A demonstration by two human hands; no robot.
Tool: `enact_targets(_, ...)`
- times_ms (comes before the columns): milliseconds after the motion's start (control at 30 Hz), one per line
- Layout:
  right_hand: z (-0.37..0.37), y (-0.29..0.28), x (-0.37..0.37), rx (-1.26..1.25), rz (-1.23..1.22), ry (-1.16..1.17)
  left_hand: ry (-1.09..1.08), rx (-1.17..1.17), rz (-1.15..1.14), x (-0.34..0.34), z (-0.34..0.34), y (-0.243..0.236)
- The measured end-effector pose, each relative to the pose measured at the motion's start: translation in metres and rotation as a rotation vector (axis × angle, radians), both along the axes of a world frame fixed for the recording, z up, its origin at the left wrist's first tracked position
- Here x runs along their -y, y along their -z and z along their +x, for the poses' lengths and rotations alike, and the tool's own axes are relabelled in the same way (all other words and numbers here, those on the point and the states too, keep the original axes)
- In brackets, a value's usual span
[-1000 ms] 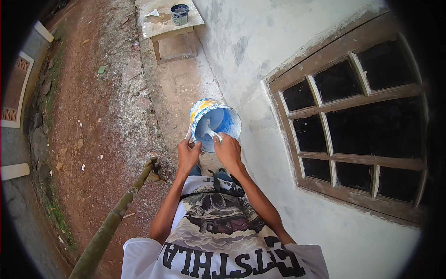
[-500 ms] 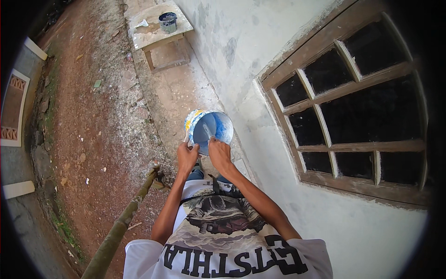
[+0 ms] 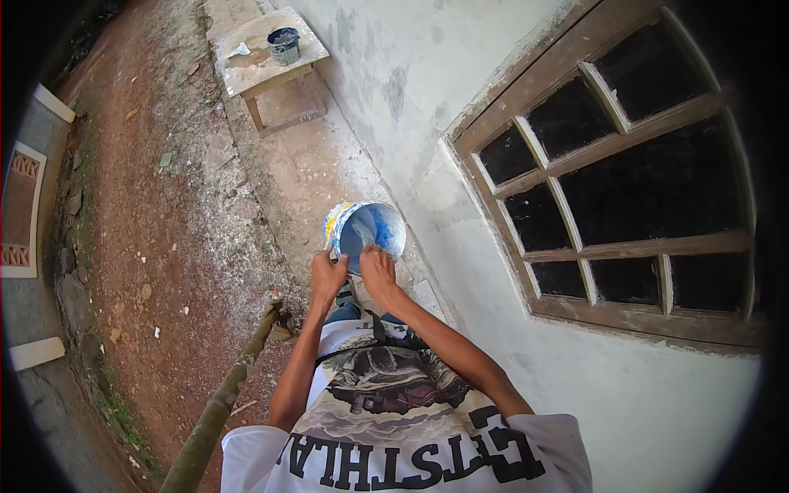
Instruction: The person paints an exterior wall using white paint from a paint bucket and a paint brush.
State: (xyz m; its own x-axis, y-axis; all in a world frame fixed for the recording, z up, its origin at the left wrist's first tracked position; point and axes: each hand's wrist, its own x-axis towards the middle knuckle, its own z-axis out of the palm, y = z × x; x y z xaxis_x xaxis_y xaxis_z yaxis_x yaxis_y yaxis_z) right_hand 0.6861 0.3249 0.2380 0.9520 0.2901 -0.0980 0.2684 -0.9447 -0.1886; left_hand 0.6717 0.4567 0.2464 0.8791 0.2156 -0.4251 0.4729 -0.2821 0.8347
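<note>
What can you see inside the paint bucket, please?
Inside the paint bucket are a whitish tool and what looks like pale paint. The right hand hides the tool's grip; the bottom looks covered.

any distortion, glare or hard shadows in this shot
Head view: the window frame bows at its right side, and the picture's corners go black; head view: no strong glare on the dark panes; head view: soft light, no hard shadow around the bucket.

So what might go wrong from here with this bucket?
The round blue-white-yellow bucket is tilted, with your left hand at its rim, so it might slip and spill. Splashes could reach your white printed shirt. Your left forearm might knock the greenish-brown pole beside it.
</note>
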Motion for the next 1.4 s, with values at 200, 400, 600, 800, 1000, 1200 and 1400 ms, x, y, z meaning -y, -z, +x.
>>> enact_targets(200,-0.003,-0.017,0.011,-0.061,-0.025,0.047,-0.106,0.146,-0.183,-0.012,-0.005,0.027)
enact_targets(400,0.023,0.016,-0.002,0.046,-0.152,0.187,-0.025,0.032,-0.049,-0.007,0.006,0.025)
enact_targets(600,0.012,0.016,-0.014,-0.105,0.085,-0.09,0.012,0.033,-0.032,-0.023,0.009,0.043)
enact_targets(800,0.022,-0.02,-0.008,-0.062,0.062,-0.06,-0.05,0.09,-0.191,-0.039,0.013,0.034)
enact_targets(1000,0.042,0.001,-0.008,0.03,-0.107,0.047,-0.029,0.012,-0.159,-0.039,0.012,0.031)
enact_targets(1200,0.039,0.007,-0.03,-0.205,-0.004,0.021,-0.142,0.068,-0.18,-0.04,0.008,0.037)
enact_targets(1400,0.06,-0.001,-0.047,-0.46,0.181,0.121,-0.142,0.037,-0.142,-0.06,0.022,0.042)
